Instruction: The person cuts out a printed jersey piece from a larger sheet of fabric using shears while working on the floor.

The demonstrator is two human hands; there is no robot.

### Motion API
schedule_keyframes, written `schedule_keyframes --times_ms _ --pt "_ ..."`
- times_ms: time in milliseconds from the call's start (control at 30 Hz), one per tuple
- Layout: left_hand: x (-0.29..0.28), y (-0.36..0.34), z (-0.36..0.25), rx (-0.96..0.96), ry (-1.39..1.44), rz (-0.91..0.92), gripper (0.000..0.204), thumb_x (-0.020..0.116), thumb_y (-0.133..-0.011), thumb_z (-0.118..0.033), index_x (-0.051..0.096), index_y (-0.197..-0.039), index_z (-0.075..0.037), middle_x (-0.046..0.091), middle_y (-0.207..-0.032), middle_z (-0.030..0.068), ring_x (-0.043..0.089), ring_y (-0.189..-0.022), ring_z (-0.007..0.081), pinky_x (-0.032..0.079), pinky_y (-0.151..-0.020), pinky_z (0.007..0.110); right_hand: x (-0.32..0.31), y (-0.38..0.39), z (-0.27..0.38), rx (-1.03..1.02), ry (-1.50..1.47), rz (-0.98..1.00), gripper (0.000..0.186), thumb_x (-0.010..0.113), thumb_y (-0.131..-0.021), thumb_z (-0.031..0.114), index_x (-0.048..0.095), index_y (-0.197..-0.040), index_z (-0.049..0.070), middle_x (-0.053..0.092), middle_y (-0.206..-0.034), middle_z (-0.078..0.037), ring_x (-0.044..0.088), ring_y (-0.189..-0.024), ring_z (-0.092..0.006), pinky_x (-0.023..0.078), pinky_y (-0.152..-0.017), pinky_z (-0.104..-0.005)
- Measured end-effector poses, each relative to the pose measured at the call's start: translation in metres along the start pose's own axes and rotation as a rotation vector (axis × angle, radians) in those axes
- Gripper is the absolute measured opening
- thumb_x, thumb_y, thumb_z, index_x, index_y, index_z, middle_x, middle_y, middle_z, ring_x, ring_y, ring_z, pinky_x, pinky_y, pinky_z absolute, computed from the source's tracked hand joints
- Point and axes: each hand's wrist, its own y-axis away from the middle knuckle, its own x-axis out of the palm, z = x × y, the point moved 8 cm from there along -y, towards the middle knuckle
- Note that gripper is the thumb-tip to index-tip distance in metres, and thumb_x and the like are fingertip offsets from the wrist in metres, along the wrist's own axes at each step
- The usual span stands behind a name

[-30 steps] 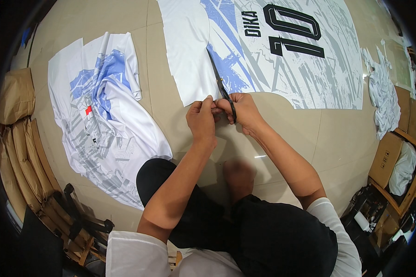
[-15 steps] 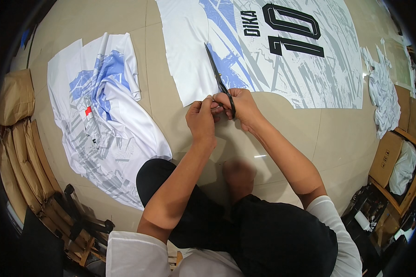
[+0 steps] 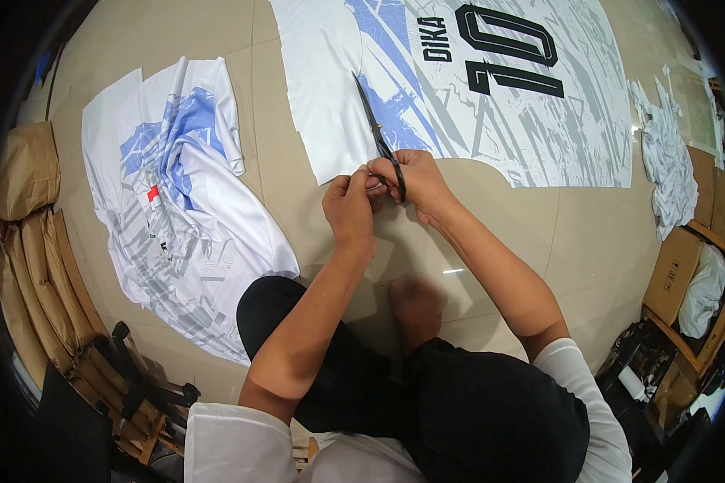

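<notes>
Partly hidden, right fingers (image 3: 385,169) curl round scissors (image 3: 377,130); left fingers (image 3: 339,187) pinched, hold unclear; fabric (image 3: 455,121) cropped above.

brown wrapped parcels (image 3: 44,258) sit at nine o'clock; at three, a cardboard box (image 3: 670,270) beside a white plastic bag (image 3: 703,296); pale tiled floor (image 3: 524,229) between them.

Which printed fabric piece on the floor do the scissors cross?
The spread-out piece at the top, bearing large black digits; the scissors cross it. The rumpled piece at left lies clear of them.
</notes>
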Motion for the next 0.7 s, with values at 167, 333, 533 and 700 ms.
schedule_keyframes --times_ms 167,333,533,700 --pt "0.0 -0.002 0.002 0.006 0.02 0.011 0.016 0.068 -0.107 -0.026 0.069 -0.101 -0.011 0.075 -0.096 0.0021 0.076 -0.084 0.0141 0.052 -0.067 0.03 -0.001 0.0 0.0 0.002 0.012 -0.001 0.03 0.086 -0.088 0.02 0.062 -0.079 0.003 0.07 -0.068 -0.008 0.056 -0.049 -0.0094 0.039 -0.044 -0.0249" --pt "-0.005 -0.011 -0.009 0.024 0.083 -0.029 0.017 0.065 -0.109 -0.025 0.067 -0.106 -0.009 0.072 -0.095 0.0027 0.074 -0.081 0.0156 0.05 -0.065 0.033 -0.009 0.017 -0.001 0.043 0.064 0.053 0.032 0.087 -0.09 0.023 0.066 -0.076 0.004 0.067 -0.067 -0.005 0.055 -0.05 -0.01 0.039 -0.046 -0.0274" --pt "-0.047 -0.058 -0.086 0.269 0.238 -0.189 0.026 0.063 -0.109 -0.026 0.062 -0.118 -0.002 0.069 -0.103 0.0075 0.07 -0.09 0.0187 0.051 -0.075 0.034 -0.089 0.062 0.011 -0.274 0.298 -0.344 0.03 0.086 -0.094 0.025 0.073 -0.084 0.0 0.064 -0.064 -0.002 0.054 -0.056 -0.0082 0.04 -0.052 -0.0287" --pt "-0.062 -0.054 -0.123 0.753 -0.317 -0.476 0.036 0.068 -0.106 -0.023 0.06 -0.129 0.005 0.061 -0.133 0.0187 0.058 -0.128 0.0331 0.047 -0.107 0.047 -0.217 0.079 0.053 -0.587 0.687 -1.058 0.041 0.089 -0.093 0.037 0.073 -0.103 0.0 0.075 -0.088 -0.016 0.069 -0.077 -0.0294 0.054 -0.075 -0.042"
